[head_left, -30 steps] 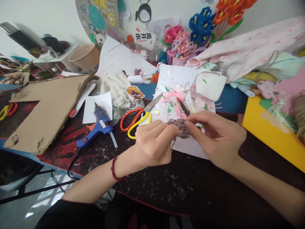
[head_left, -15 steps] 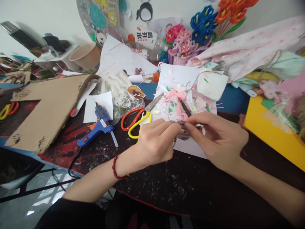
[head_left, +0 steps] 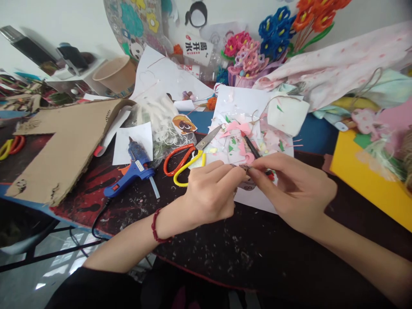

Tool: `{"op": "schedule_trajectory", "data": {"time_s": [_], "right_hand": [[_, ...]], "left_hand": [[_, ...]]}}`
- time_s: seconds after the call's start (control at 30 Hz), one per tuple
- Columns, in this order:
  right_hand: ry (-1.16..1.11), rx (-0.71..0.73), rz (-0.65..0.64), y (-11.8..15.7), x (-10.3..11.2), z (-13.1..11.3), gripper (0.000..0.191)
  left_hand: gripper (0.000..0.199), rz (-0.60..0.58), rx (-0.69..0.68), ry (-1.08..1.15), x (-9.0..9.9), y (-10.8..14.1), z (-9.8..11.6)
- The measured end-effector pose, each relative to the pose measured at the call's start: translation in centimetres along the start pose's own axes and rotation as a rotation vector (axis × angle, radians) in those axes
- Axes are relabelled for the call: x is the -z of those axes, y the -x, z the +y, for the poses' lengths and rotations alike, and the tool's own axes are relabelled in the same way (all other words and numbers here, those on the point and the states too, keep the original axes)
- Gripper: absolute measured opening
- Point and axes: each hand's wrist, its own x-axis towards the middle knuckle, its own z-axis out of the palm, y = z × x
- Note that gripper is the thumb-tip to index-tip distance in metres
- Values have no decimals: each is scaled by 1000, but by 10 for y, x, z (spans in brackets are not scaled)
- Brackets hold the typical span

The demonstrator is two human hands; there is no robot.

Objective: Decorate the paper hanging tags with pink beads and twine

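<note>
Both my hands meet over the dark table, pinching a small paper piece with drawn lines [head_left: 247,186]. My left hand [head_left: 210,191], with a dark red bracelet at its wrist, is closed on its left side. From the right, the thumb and forefinger of my right hand [head_left: 294,191] grip its upper edge. Fingers hide much of the piece. White sheets [head_left: 257,197] strewn with pink and green scraps [head_left: 236,128] lie beneath and beyond. Scissors with red and yellow handles [head_left: 189,161] rest left of my hands, and a dark pen [head_left: 251,145] lies just beyond them.
A blue glue gun [head_left: 137,167] sits on white paper at the left, its cord running off the table edge. Cut cardboard [head_left: 67,137] lies farther left. Yellow card [head_left: 370,176] is at the right. Craft flowers [head_left: 246,56] and a brown bowl [head_left: 116,75] stand at the back.
The drawn piece has tilted between my fingers, so less of its drawn surface shows. Both hands stay in nearly the same place, still pinching it.
</note>
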Motion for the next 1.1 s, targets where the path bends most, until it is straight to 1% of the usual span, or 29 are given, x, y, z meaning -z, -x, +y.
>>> {"op": "schedule_trajectory", "data": {"time_s": [0.1,0.33,0.67,0.87,1.1], "right_hand": [[-12,-36,3,1,1,1,16],[-11,-33,-8,1,2,-1,17],[5,-21,-11,1,2,-1,18],[7,-19,-10,0,2,-3,20],[-19,-19,-3,1,2,-1,22]], "left_hand": [[23,9,-5,4,0,0,0],[23,19,-8,46,0,-1,0],[20,22,8,50,1,1,0],[20,44,0,60,0,0,0],[23,11,-8,28,0,0,-1]]}}
